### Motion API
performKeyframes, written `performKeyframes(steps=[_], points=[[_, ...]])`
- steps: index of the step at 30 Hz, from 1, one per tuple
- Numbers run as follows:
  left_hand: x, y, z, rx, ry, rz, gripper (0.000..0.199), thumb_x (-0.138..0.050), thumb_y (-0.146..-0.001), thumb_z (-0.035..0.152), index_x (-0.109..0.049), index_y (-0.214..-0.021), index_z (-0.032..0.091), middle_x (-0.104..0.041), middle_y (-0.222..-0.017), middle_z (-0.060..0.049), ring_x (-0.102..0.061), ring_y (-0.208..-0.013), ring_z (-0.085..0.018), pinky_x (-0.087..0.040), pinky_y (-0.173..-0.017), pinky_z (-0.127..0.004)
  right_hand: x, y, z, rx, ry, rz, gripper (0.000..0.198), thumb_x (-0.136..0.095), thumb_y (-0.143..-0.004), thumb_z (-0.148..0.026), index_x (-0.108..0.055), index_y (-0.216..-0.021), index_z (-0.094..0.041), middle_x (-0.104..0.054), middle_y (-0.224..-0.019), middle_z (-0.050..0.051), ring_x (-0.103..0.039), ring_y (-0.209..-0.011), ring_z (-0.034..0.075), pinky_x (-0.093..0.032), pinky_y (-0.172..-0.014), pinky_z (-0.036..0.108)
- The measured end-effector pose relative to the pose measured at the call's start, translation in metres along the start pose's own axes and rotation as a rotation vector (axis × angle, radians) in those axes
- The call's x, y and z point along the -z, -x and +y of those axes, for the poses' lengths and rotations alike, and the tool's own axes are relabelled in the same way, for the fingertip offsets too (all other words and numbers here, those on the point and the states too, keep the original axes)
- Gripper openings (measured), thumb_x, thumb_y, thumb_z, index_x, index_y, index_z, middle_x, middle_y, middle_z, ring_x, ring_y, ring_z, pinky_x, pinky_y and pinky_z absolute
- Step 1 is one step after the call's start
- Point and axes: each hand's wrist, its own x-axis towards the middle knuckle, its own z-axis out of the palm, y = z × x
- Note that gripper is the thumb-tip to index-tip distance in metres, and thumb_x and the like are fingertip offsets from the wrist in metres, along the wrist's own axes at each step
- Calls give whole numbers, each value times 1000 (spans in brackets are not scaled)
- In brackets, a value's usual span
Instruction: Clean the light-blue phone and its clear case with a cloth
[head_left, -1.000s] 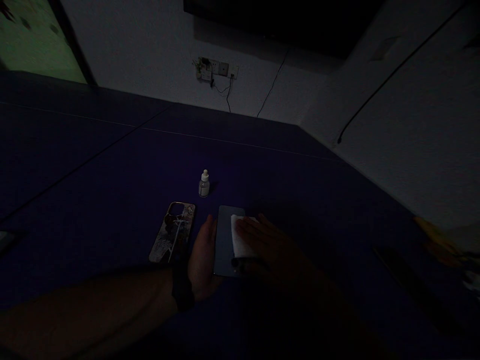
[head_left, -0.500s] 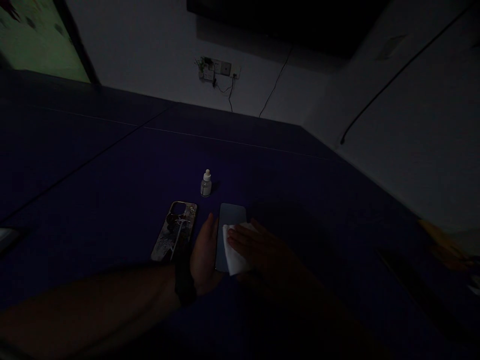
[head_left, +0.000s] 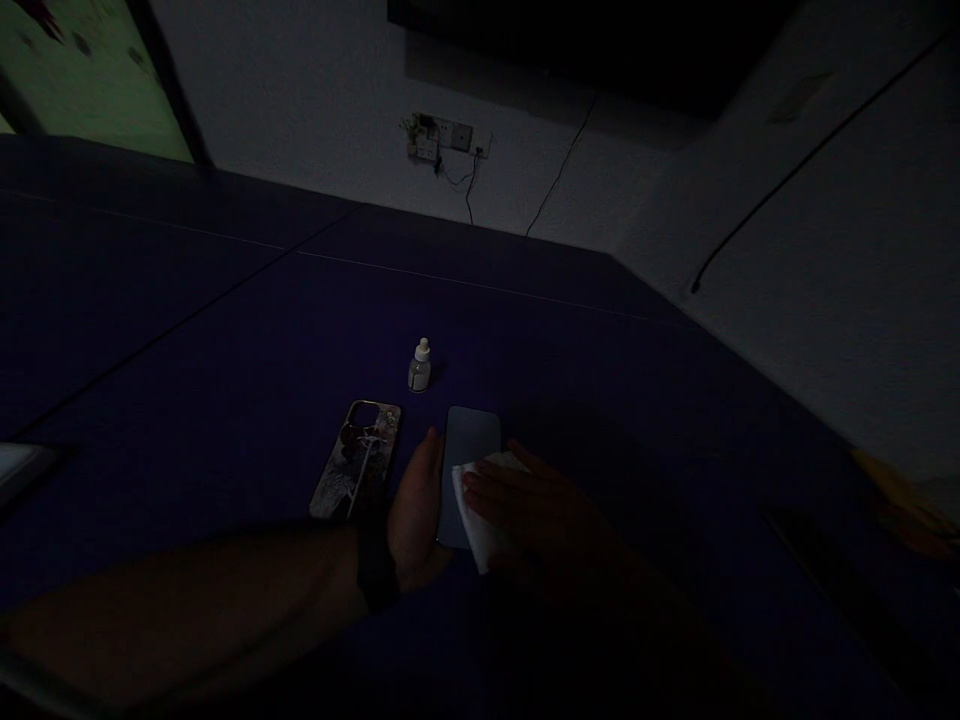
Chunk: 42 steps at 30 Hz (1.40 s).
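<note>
In my left hand (head_left: pixel 417 505) is a smartphone (head_left: pixel 472 430), gripped along its left edge with the thumb beside it. My right hand (head_left: pixel 532 500) presses a folded white wipe (head_left: pixel 480 530) onto the phone's lower right part, its fingers lying over the cloth. Left of the phone lies a patterned phone case (head_left: pixel 358 460) with a camera cutout at its top. A small dropper bottle (head_left: pixel 420 368) with a white cap stands upright beyond the phone. The light is dim, and my right hand's outline is mostly dark.
The dark blue tabletop (head_left: pixel 225 400) runs up to the wall. Sockets with cables (head_left: pixel 457 140) are on that wall below a black screen (head_left: pixel 585 40). A pale-topped object (head_left: pixel 26 460) sits at the left edge, and a yellowish item (head_left: pixel 892 490) at the right.
My right hand and the wipe have slid slightly down the phone, and the wipe's lower corner hangs lower. The whole view has shifted a little; the bottle and case stay put.
</note>
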Motion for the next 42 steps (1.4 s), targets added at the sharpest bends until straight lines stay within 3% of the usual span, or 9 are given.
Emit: performKeyframes(steps=[6,10,13,19,25,29,32,37,42], points=[[4,0,3,128,7,26,66,-45,-100,63,-67,-129,9,-76,-96,-15,-74,-89,-27,-55,-82,-35,-11,-9,-7,12,0,-51,67,-48,-105,-58,-49,-153,-11,-53,-158,16,-41,-154,26,-29,-130,52],[-1,0,2,14,-11,39,58,-40,-104,54,-64,-134,12,-77,-105,-14,-74,-96,-27,-54,-92,-38,-6,-6,-2,-67,45,7,58,-52,-104,-44,-49,-153,-13,-58,-154,16,-49,-148,29,-33,-127,58],[0,0,1,10,-22,10,56,-42,-104,54,-66,-132,13,-77,-107,-14,-74,-96,-27,-55,-93,-39,0,-2,-1,-38,5,43,47,-51,-104,-37,-57,-148,-19,-65,-147,12,-57,-142,26,-33,-127,55],[5,0,2,78,-8,5,60,-47,-100,59,-68,-126,9,-76,-97,-15,-74,-90,-27,-56,-87,-36,-9,-9,-9,-1,-23,-34,61,-49,-105,-51,-51,-151,-11,-54,-157,15,-43,-152,26,-31,-128,55],[-5,1,2,15,-33,30,57,-36,-106,53,-66,-131,12,-76,-103,-14,-74,-92,-26,-55,-91,-38,-1,-4,-5,-83,13,34,49,-49,-105,-42,-58,-144,-13,-63,-149,13,-53,-145,26,-26,-129,57],[-5,2,4,101,-5,74,62,-38,-103,58,-66,-130,10,-76,-102,-16,-74,-92,-28,-55,-90,-39,1,-8,-11,-16,-18,-37,65,-50,-102,-55,-53,-149,-10,-56,-155,15,-47,-150,28,-28,-129,55],[-5,1,5,120,-2,117,64,-36,-104,60,-65,-131,9,-76,-102,-16,-74,-94,-28,-55,-91,-39,-4,-11,-13,-29,5,-52,70,-49,-103,-55,-46,-154,-8,-50,-159,18,-42,-153,30,-29,-129,56],[-4,-1,2,19,-28,53,58,-35,-106,53,-65,-132,11,-77,-103,-14,-74,-95,-26,-54,-94,-38,0,-4,-4,-75,15,24,62,-55,-100,-45,-49,-154,-15,-58,-153,16,-49,-148,30,-29,-127,60],[0,1,2,62,-9,22,59,-39,-104,56,-67,-128,10,-76,-100,-14,-74,-91,-26,-55,-89,-36,0,-5,-5,2,-35,-24,58,-53,-101,-47,-55,-148,-13,-60,-152,15,-48,-149,28,-30,-128,55]])
